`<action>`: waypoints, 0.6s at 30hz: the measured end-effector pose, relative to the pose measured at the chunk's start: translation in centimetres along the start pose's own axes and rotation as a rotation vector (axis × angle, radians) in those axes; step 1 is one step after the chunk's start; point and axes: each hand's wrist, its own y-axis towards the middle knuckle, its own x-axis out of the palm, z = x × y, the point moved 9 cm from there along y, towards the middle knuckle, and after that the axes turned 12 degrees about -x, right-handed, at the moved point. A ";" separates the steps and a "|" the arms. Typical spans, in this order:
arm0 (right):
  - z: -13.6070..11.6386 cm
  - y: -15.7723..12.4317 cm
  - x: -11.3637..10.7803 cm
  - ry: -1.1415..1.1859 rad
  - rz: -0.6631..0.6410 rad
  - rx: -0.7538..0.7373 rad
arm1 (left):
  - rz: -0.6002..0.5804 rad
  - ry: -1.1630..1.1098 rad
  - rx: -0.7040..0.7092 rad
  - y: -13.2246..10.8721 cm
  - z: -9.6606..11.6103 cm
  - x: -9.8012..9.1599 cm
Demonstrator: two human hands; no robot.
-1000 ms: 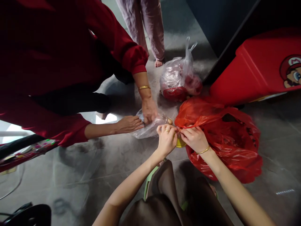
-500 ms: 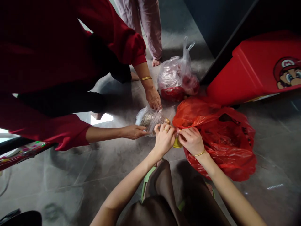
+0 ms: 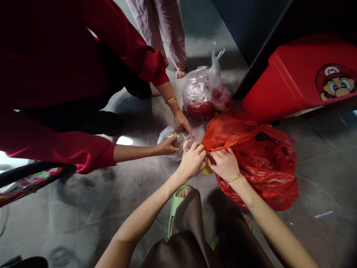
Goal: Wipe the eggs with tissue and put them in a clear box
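Observation:
My left hand [image 3: 193, 159] and my right hand [image 3: 224, 164] meet at the near edge of a big red plastic bag [image 3: 259, 160] on the floor. Both hands have their fingers pinched on the bag's rim. A small yellow thing [image 3: 207, 171] peeks out beneath my hands. Just left of my left hand, a person in red sleeves holds a clear plastic bag [image 3: 174, 139] of brownish contents, with one hand [image 3: 167, 146] under it and the other hand [image 3: 182, 121] on its top.
A second clear bag [image 3: 205, 95] with red items stands behind. A red box [image 3: 301, 74] with a cartoon face lies at the right. Another person's legs in pink trousers [image 3: 164, 29] stand at the back. My green sandals [image 3: 175, 204] rest on the grey tiled floor.
The person in red has gathered the clear bag from flat on the floor into a bundle held between both hands. My hands have stayed pinched on the red bag's rim.

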 end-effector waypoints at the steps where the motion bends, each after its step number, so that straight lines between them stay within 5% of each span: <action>1: 0.1 0.0 0.0 0.000 0.005 0.009 | 0.006 -0.011 -0.026 0.0 -0.2 0.0; 10: 1.1 -2.0 1.2 0.170 0.027 0.222 | 0.053 -0.239 -0.462 -1.0 -2.7 1.5; 18: 0.8 -1.0 0.5 0.092 -0.031 0.100 | -0.015 -0.260 -0.360 -0.6 -2.6 1.2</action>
